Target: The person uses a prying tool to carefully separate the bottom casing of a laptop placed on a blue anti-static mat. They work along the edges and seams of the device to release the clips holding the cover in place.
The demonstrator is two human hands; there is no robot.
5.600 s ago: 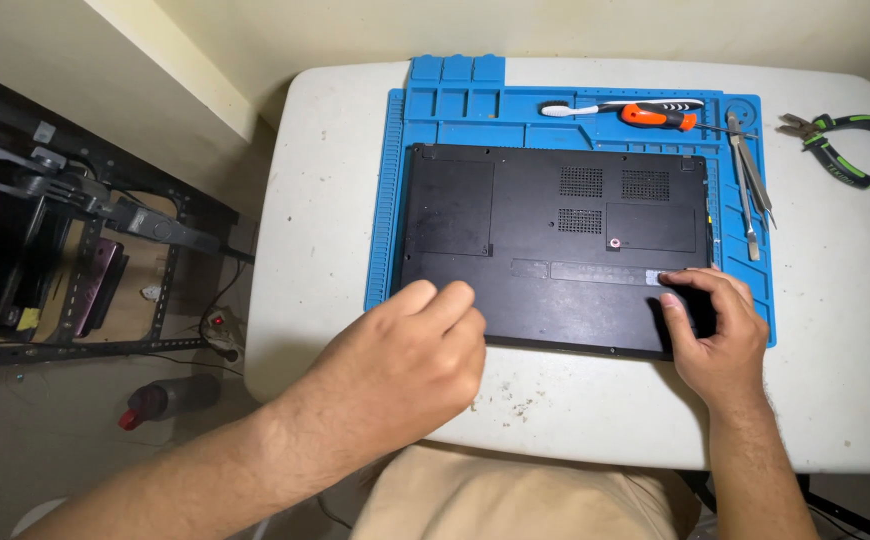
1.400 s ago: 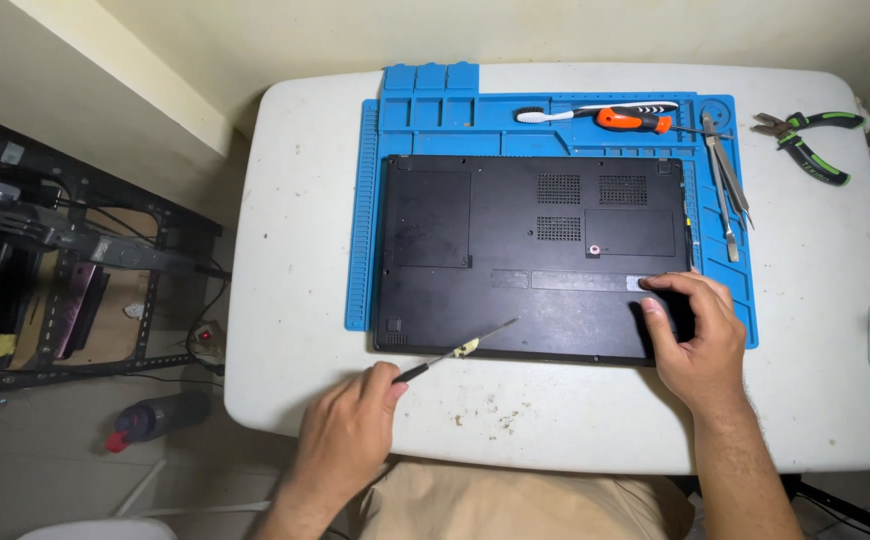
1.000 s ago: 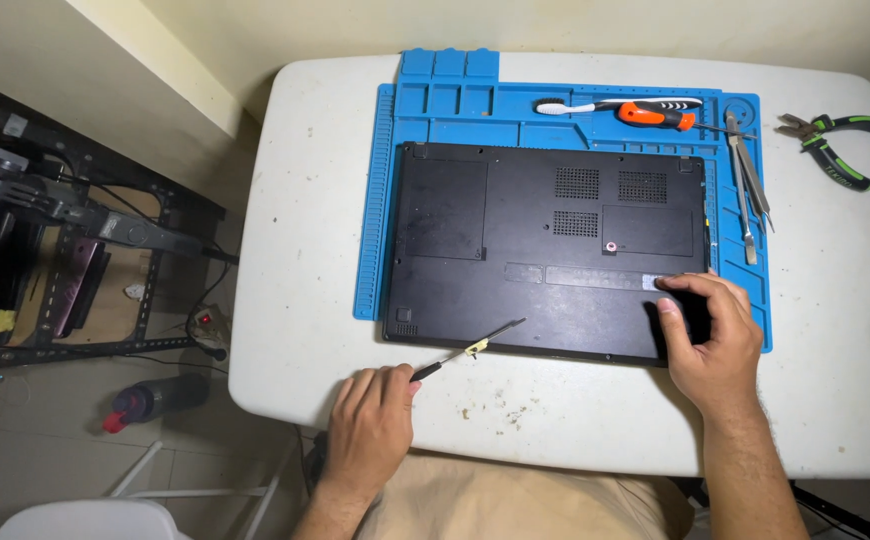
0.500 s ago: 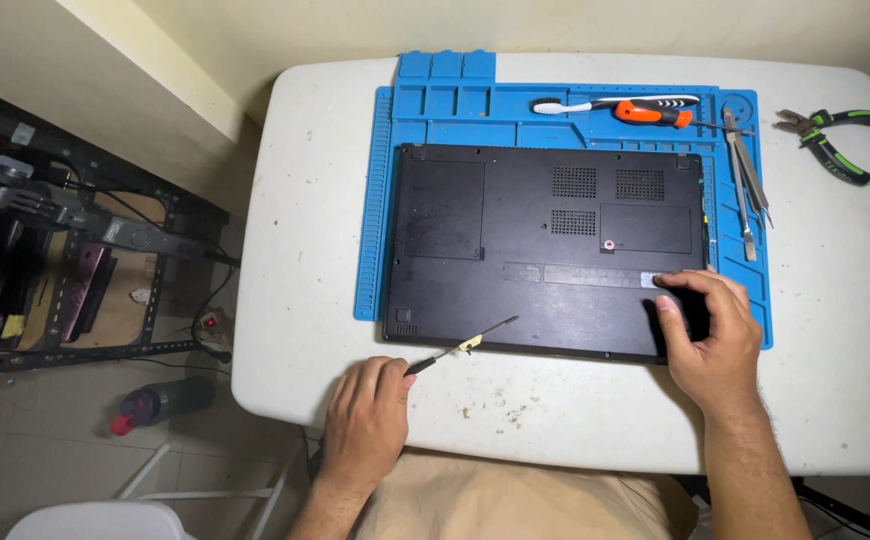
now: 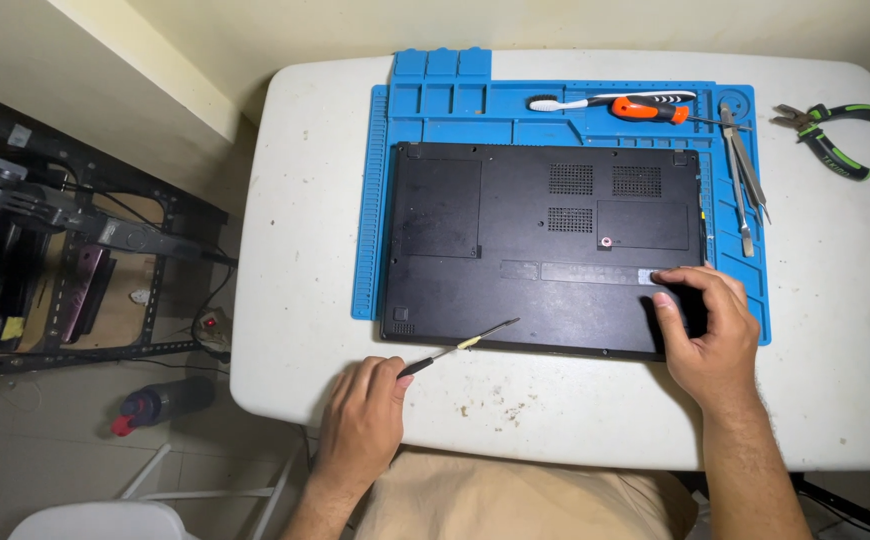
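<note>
We grip a thin tool (image 5: 458, 345) in our left hand (image 5: 363, 415), tip apparently at the laptop (image 5: 545, 245) near edge, right hand (image 5: 712, 335) fingers pressing its corner, prying next.

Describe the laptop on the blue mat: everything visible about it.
The laptop is black, matte plastic by its look, lying closed and bottom side up, flat and square on the blue mat. Its underside shows several panels, three vent grilles and a small pinkish round spot. The right hand presses its near right corner; the thin tool in the left hand points over its front edge.
</note>
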